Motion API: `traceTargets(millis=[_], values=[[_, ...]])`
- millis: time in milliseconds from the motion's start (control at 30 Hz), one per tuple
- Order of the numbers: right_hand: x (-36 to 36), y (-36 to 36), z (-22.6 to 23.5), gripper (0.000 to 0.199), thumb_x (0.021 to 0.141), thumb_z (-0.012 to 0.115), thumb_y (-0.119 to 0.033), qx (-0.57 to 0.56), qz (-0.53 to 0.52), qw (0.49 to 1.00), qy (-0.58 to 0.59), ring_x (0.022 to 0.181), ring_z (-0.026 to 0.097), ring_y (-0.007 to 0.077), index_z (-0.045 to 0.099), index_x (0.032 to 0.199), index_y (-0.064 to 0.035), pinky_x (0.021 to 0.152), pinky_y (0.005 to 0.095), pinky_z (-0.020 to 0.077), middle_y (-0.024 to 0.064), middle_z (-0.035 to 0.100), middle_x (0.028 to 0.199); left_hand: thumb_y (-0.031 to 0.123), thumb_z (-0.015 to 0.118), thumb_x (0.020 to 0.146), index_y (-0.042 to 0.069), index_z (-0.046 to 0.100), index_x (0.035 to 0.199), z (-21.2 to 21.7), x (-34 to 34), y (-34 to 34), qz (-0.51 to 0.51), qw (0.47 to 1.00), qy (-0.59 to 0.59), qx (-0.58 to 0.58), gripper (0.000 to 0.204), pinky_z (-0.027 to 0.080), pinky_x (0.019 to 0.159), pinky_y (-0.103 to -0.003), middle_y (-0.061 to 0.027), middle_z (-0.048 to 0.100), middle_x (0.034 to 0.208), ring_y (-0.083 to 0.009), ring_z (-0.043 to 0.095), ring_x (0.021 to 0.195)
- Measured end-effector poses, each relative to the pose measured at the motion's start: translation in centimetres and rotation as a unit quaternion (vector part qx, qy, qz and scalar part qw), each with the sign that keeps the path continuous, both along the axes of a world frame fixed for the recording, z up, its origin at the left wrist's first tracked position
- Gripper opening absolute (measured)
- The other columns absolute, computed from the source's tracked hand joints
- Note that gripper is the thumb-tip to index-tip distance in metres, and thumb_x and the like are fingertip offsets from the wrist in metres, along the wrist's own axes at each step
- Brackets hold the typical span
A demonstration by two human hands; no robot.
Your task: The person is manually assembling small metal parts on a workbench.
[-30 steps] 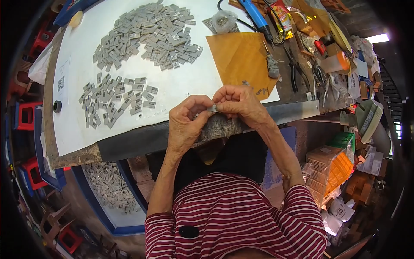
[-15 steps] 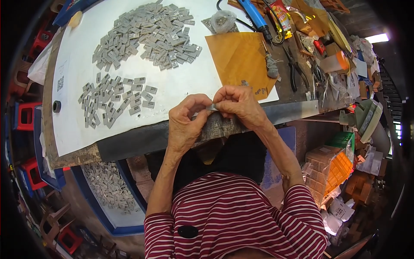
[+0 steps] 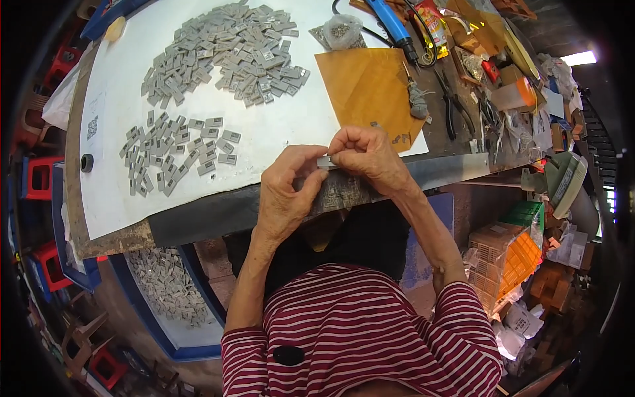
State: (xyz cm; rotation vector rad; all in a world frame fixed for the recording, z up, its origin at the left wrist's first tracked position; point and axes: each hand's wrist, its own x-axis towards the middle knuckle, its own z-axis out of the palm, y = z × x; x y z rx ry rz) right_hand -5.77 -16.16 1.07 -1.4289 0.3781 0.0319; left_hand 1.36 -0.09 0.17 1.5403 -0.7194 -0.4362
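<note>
A small grey rectangular metal piece (image 3: pixel 323 161) is pinched between my two hands at the table's front edge. My left hand (image 3: pixel 289 184) grips its left side between thumb and fingers. From the right, my right hand (image 3: pixel 372 161) has thumb and forefinger closed at the piece's other end; whether a smaller part sits in that pinch is hidden. On the white sheet (image 3: pixel 248 142) to the left lies a loose group of similar grey pieces (image 3: pixel 173 151). Farther back is a large heap of them (image 3: pixel 254 59). A few tiny grey parts (image 3: pixel 400 139) rest on the brown paper (image 3: pixel 364 83) beyond my right hand.
Black-handled pliers (image 3: pixel 452 106), a blue power tool (image 3: pixel 390 26) and a bag of small parts (image 3: pixel 342 32) lie at the back right. A dark ring (image 3: pixel 86 163) sits at the left edge. Below the table stands a blue-rimmed tray (image 3: pixel 178 351) full of grey pieces.
The grey piece has turned so more of its flat face shows between my fingers. My right hand has shifted slightly up, and my left fingers have straightened a little.
</note>
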Motion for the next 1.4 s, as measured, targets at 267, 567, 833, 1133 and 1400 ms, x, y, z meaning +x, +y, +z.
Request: traceTargets(millis=[267,567,833,1133,1400], values=[[0.1,0.3,0.3,0.009,0.079,0.06,-0.003,0.037,0.016,0.999,0.007,0.057,0.046,0.0032,0.059,0.087,0.0005,0.049,0.0155,0.0335,-0.0018,0.054,0.068,0.001,0.064,0.076,0.001,0.062,0.096,-0.3,-0.2,0.7,0.024,0.998,0.003,0.052,0.02,0.045,0.055,-0.025,-0.0088,0.06,0.074,-0.0131,0.056,0.06],[0.1,0.6,0.2,0.013,0.083,0.059,-0.009,0.066,0.011,0.998,-0.014,0.055,0.052,0.0051,0.061,0.088,0.0034,0.049,0.0164,0.0406,0.0024,0.058,0.065,0.003,0.063,0.077,0.0,0.063,0.094,-0.2,-0.2,1.2,0.05,0.997,-0.008,0.058,0.018,0.046,0.055,-0.026,-0.01,0.061,0.073,-0.0139,0.057,0.059],[0.2,1.1,0.8,0.012,0.085,0.057,-0.004,-0.009,0.025,1.0,-0.005,0.057,0.053,0.0057,0.06,0.092,0.0045,0.05,0.0158,0.0417,0.0027,0.058,0.067,0.002,0.062,0.077,0.0,0.061,0.095,0.4,-0.3,1.6,0.048,0.995,-0.061,0.067,0.018,0.046,0.055,-0.027,-0.011,0.06,0.076,-0.0162,0.057,0.06],[0.5,2.2,0.9,0.016,0.079,0.059,-0.003,-0.084,0.061,0.994,-0.041,0.06,0.054,0.0047,0.059,0.094,0.0033,0.054,0.0175,0.043,0.0014,0.058,0.068,0.0,0.059,0.078,-0.001,0.059,0.094,0.7,0.3,2.4,0.052,0.987,-0.133,0.071,0.016,0.047,0.063,-0.032,-0.0147,0.059,0.083,-0.0267,0.06,0.071],[1.1,3.4,0.4,0.017,0.076,0.059,0.0,-0.257,0.068,0.956,-0.127,0.06,0.055,0.0089,0.055,0.093,0.0038,0.055,0.0235,0.0445,0.0054,0.056,0.07,-0.001,0.058,0.078,-0.001,0.058,0.094,0.9,0.8,3.1,0.057,0.986,-0.141,0.071,0.016,0.047,0.063,-0.033,-0.0144,0.058,0.083,-0.0277,0.059,0.072]])
